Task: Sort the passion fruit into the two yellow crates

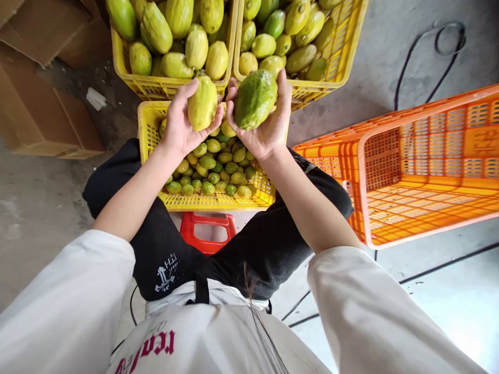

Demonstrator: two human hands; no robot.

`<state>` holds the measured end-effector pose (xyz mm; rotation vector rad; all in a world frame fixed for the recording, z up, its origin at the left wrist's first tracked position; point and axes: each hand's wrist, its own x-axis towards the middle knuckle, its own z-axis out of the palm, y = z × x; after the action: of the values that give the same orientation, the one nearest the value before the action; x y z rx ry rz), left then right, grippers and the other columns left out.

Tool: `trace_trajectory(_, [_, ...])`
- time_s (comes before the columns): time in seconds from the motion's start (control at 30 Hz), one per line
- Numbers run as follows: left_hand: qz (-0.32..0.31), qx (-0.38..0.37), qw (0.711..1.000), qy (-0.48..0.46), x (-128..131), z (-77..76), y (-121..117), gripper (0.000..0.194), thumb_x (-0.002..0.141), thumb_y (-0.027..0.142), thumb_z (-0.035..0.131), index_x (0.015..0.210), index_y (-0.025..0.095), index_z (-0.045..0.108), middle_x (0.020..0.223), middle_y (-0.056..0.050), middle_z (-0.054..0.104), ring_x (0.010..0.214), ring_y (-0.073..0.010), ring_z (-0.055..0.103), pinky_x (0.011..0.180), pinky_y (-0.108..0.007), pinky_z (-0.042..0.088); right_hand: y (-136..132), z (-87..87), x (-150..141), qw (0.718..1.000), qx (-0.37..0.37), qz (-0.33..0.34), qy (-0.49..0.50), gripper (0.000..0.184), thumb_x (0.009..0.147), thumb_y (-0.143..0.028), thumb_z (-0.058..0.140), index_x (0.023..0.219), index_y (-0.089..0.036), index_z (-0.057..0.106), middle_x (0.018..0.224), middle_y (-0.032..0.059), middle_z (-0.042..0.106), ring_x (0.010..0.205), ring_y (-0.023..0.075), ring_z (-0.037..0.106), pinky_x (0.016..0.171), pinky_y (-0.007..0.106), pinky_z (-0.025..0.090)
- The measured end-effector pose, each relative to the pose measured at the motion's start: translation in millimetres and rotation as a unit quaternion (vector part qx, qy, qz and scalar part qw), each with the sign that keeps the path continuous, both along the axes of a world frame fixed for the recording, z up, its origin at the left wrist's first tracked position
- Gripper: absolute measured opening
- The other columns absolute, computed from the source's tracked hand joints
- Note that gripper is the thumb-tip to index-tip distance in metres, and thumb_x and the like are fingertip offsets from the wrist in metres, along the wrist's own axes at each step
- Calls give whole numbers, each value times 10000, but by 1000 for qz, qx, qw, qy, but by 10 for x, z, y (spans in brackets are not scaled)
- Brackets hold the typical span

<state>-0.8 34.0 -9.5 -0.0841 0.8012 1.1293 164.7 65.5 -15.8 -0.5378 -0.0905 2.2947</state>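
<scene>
My left hand [182, 120] is closed around a large yellow oblong fruit [202, 104] with faint lengthwise ridges. In my right hand [268, 130] rests a bigger green fruit [255, 99] with a bumpy skin, gripped between thumb and fingers. Both fruits are held up side by side, a short gap apart. Below them stands a yellow crate [218, 203] between my knees, with many small green and yellow lemon-like fruits [214, 163] in it. My hands and forearms hide parts of this crate.
Two yellow crates [152, 89] [339, 78] of large yellow-green fruits stand beyond. An orange crate [364, 156] lies on the right, its opening towards me. Cardboard boxes [42, 98] are at left. A red stool [208, 234] shows between my legs; a black cable [413, 57] crosses the floor.
</scene>
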Motion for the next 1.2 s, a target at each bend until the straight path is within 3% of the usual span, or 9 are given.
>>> trace_trajectory(0.13, [8, 1, 1000, 16, 7, 6, -21, 419, 917, 500, 532, 1295, 369, 659, 843, -30, 787, 932, -237, 737, 599, -303, 569, 2, 14, 18, 1000, 17, 7, 21, 374, 874, -607, 568, 1022, -268, 625, 988, 14, 757, 850, 182, 716, 627, 287, 619])
trace_trajectory(0.3, [13, 45, 999, 25, 44, 125, -37, 286, 1010, 419, 488, 1158, 298, 701, 759, -10, 731, 603, -127, 625, 514, -211, 496, 11, 83, 55, 1000, 8, 13, -6, 344, 959, -600, 470, 895, -293, 610, 857, -20, 709, 695, 139, 669, 568, 237, 590])
trace_trajectory(0.47, [19, 62, 998, -1, 30, 100, -5, 446, 1029, 478, 345, 1094, 231, 711, 809, -48, 732, 666, -165, 679, 564, -240, 560, 4, 42, 42, 1000, -23, -10, 8, 262, 843, -536, 590, 972, -311, 624, 933, -2, 723, 985, 213, 675, 750, 346, 611])
trace_trajectory(0.63, [64, 5, 998, 18, 4, 36, 30, 376, 976, 386, 438, 1236, 300, 697, 903, -60, 788, 957, -255, 758, 687, -301, 625, 39, -63, 9, 992, -84, -60, 79, 271, 869, -512, 503, 1000, -297, 603, 933, 6, 704, 1318, 200, 529, 1037, 473, 520])
trace_trajectory(0.73, [53, 11, 998, 16, 10, 111, 32, 382, 1029, 407, 392, 1242, 258, 673, 958, -64, 783, 989, -243, 758, 648, -248, 613, 71, -58, 35, 992, -86, -69, 59, 430, 809, -671, 564, 1026, -302, 605, 905, -7, 678, 1237, 172, 556, 905, 372, 571])
trace_trajectory(0.83, [14, 39, 999, 18, 29, 188, 15, 407, 1061, 458, 353, 1165, 235, 678, 943, -59, 767, 816, -188, 751, 549, -195, 565, 81, -20, 75, 995, -82, -50, 30, 388, 775, -669, 590, 927, -314, 626, 823, 2, 650, 1077, 183, 583, 760, 281, 580])
trace_trajectory(0.97, [4, 12, 999, 35, 62, 167, -13, 362, 1029, 494, 442, 1151, 260, 690, 703, -13, 676, 574, -145, 671, 425, -191, 477, 36, -16, 59, 998, -12, -59, -7, 201, 833, -490, 573, 896, -311, 638, 829, 0, 699, 951, 197, 632, 778, 307, 606])
trace_trajectory(1.07, [-14, -3, 999, 31, 79, 117, -14, 331, 1002, 470, 496, 1199, 301, 702, 689, -4, 698, 582, -153, 678, 470, -217, 523, -8, -55, 14, 998, 38, -40, -40, 258, 771, -462, 661, 986, -321, 646, 983, -16, 753, 940, 224, 679, 737, 363, 623])
trace_trajectory(1.2, [-26, 10, 999, 32, 82, 94, -8, 358, 986, 491, 474, 1208, 359, 721, 709, -1, 748, 701, -196, 735, 584, -271, 598, 7, -99, 13, 995, 61, -44, -60, 255, 748, -460, 689, 961, -331, 639, 960, -55, 757, 970, 234, 692, 772, 387, 621])
